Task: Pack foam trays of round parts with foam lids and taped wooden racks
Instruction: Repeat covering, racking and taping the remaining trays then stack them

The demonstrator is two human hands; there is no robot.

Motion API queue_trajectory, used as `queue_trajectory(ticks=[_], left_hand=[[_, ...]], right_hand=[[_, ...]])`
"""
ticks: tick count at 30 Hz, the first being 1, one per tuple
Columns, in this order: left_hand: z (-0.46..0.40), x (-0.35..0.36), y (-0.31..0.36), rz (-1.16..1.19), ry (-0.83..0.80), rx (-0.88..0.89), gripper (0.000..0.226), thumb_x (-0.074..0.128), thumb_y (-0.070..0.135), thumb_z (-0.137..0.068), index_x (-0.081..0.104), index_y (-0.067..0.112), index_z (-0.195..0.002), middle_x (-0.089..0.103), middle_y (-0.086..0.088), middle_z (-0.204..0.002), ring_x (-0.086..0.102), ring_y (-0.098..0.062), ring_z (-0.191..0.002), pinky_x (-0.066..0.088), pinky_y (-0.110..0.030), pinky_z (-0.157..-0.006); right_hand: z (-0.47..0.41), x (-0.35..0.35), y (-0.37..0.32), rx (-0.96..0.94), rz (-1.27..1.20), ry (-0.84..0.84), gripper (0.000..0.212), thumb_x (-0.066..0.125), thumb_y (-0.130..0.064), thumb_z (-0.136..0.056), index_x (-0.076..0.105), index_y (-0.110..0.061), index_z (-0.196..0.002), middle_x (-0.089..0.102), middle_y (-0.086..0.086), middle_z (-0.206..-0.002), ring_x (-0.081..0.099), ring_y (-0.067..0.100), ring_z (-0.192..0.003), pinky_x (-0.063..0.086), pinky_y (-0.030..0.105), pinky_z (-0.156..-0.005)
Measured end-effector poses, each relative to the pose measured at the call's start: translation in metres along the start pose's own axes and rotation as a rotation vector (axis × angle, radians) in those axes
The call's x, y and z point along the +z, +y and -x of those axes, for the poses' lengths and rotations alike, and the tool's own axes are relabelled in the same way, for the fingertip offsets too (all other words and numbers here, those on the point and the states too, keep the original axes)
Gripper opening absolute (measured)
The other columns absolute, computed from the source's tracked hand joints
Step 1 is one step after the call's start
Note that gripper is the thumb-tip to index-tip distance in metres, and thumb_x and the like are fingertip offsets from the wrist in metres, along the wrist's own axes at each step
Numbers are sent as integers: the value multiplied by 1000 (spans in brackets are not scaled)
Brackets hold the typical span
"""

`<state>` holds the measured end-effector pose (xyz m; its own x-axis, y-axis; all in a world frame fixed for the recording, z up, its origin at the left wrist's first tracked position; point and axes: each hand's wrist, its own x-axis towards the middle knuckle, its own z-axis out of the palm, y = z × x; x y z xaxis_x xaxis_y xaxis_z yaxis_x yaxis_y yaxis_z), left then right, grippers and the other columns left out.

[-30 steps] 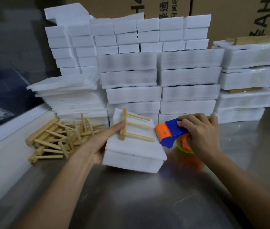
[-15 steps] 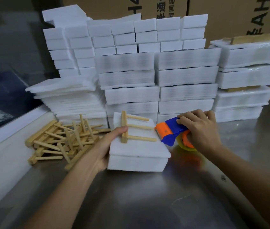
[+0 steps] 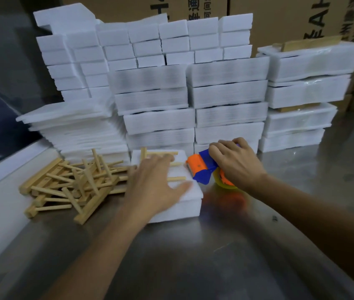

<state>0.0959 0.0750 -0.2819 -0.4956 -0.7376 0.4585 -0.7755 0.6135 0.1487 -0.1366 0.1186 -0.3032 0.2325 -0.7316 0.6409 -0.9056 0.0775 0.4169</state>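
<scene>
A white foam tray with its lid [image 3: 185, 204] lies flat on the steel table, a wooden rack [image 3: 175, 164] on top of it. My left hand [image 3: 153, 182] lies spread over the lid and the rack, fingers straight, covering most of the rack. My right hand [image 3: 235, 164] grips a blue and orange tape dispenser [image 3: 201, 168] whose orange end touches the tray's right edge. The tape roll [image 3: 223, 182] shows under my right palm.
A loose heap of wooden racks [image 3: 72, 182] lies left of the tray. Stacks of foam trays [image 3: 226, 94] and foam lids [image 3: 74, 126] wall the back. Wrapped packs [image 3: 306, 89] stand at the right. Cardboard boxes [image 3: 280, 16] rise behind. Bare steel table [image 3: 193, 256] extends toward me.
The tray was tilted up on its left side and now lies flat. My left hand moved from the tray's left edge onto its top, over the rack. The dispenser stayed at the right edge.
</scene>
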Motion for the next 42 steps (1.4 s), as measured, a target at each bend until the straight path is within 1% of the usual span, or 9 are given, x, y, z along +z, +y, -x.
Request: queue_trajectory(ticks=[3,5,7,11,23,29,34,38,42], left_hand=[[10,13,24,-148,-125,20,102,15,102,-53,32,49,-138,38,-1,-145,28,-31,-137,19,-64,-104],[14,24,30,-272,-158,27,110,18,104,-51,22,48,-145,28,-10,-152,17,-42,-142,7,-72,-101],[17,29,31,-370,-136,35,99,33,94,-60,24,42,-143,27,-13,-152,17,-45,-140,14,-70,-98],[18,33,27,-355,-53,23,81,34,80,-60,38,42,-131,32,-6,-145,24,-38,-138,24,-58,-90],[19,36,22,-336,-48,32,77,32,77,-65,31,43,-135,22,-7,-153,16,-34,-142,22,-59,-91],[20,36,21,-330,-34,45,76,33,76,-67,29,43,-136,21,-6,-154,15,-34,-143,22,-59,-91],[19,37,21,-324,-23,57,77,32,76,-67,27,43,-136,22,-6,-154,15,-34,-143,21,-59,-92],[20,39,20,-305,25,58,84,35,76,-65,17,41,-139,27,-6,-153,19,-34,-143,18,-59,-92],[19,43,20,-315,33,50,96,34,79,-64,10,36,-147,27,-3,-155,19,-33,-144,15,-60,-93]], right_hand=[[-1,0,4,-51,61,-19,28,55,1,-82,59,-11,-108,66,8,-102,64,32,-89,45,41,-77],[-2,1,4,-92,63,-81,41,49,-5,-90,51,-18,-129,60,7,-116,59,31,-101,43,43,-83],[-1,1,8,-92,50,-114,51,47,-8,-93,42,-22,-142,56,8,-125,56,33,-108,41,46,-86],[8,-4,26,-40,17,-83,60,61,-3,-83,50,-16,-141,61,14,-120,58,39,-100,45,48,-77],[28,-4,55,-13,-36,-72,82,79,8,-55,60,-12,-132,65,16,-111,62,40,-91,47,47,-68],[31,-8,59,-7,-11,-162,74,67,0,-76,46,-20,-144,58,13,-125,55,38,-107,45,48,-78],[28,-13,54,-71,76,-185,65,66,3,-75,55,-16,-136,62,16,-114,58,41,-95,46,49,-72],[21,-14,38,-132,133,-253,54,49,-7,-90,42,-23,-141,54,7,-123,53,34,-105,42,46,-80],[10,-10,28,-171,163,-304,50,43,-5,-92,37,-21,-139,48,7,-124,49,33,-107,39,46,-82]])
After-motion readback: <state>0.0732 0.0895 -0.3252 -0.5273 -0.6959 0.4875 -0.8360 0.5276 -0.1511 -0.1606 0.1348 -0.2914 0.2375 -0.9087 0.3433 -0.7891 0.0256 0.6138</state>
